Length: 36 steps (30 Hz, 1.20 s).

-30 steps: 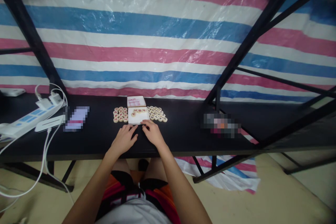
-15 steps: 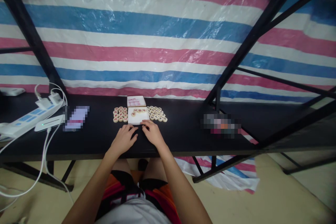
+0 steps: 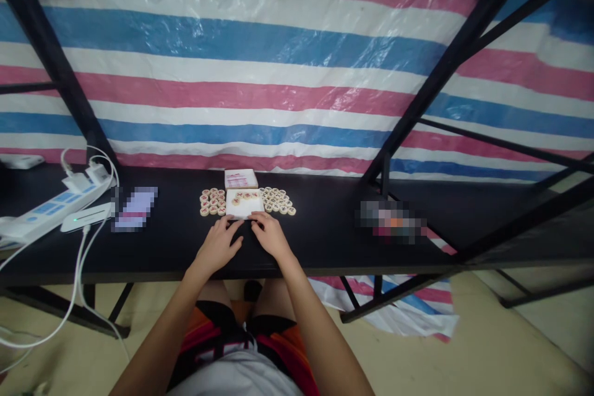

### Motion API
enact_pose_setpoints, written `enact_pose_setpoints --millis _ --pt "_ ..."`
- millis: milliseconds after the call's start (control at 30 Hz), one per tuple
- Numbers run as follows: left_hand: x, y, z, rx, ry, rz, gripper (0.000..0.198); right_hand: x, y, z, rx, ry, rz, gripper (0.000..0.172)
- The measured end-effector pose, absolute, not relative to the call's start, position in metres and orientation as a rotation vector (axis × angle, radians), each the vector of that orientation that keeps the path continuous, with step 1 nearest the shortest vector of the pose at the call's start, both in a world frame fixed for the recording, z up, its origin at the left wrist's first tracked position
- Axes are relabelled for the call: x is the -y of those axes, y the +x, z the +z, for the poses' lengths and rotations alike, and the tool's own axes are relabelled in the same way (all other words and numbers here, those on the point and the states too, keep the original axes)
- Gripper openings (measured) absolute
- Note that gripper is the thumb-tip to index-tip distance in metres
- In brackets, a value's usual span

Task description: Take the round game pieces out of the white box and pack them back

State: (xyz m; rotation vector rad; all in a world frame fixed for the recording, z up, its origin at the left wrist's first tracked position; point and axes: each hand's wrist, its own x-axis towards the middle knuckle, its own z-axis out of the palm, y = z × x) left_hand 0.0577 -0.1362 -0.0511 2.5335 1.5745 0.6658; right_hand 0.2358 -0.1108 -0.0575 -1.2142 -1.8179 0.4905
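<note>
A white open box (image 3: 244, 210) lies on the black table with several round Chinese chess pieces (image 3: 247, 196) inside it. My left hand (image 3: 219, 241) has its fingers stretched toward the box's near left corner, fingertips at the edge. At the near right corner, the fingertips of my right hand (image 3: 268, 232) touch the rim, with the fingers loosely spread. Red-marked pieces (image 3: 213, 202) stand in rows left of the box. Dark-marked pieces (image 3: 277, 200) are grouped on its right.
Behind the box is a white lid (image 3: 241, 179) with red print. A power strip (image 3: 58, 207) with cables and a blurred phone (image 3: 137, 208) lie left. A pixelated object (image 3: 390, 221) sits at right. Black metal posts (image 3: 417, 93) frame a striped sheet (image 3: 241, 99).
My left hand's fingers have moved slightly forward to the near edge of the box. My right hand and the pieces look the same.
</note>
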Motion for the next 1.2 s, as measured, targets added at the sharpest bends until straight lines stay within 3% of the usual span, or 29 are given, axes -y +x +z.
enact_pose_setpoints --millis 133,833,1200 --pt "0.1353 0.0573 -0.0546 -1.601 2.536 0.692 0.047 0.1103 0.2358 -0.0578 1.820 -1.206 0.488 0.028" --pt "0.1390 0.0572 -0.0504 -1.637 2.590 0.577 0.035 0.1064 0.2358 -0.0616 1.749 -1.207 0.446 0.027" --pt "0.1377 0.0589 -0.0495 -1.663 2.595 0.537 0.045 0.1084 0.2366 -0.0579 1.767 -1.214 0.469 0.026"
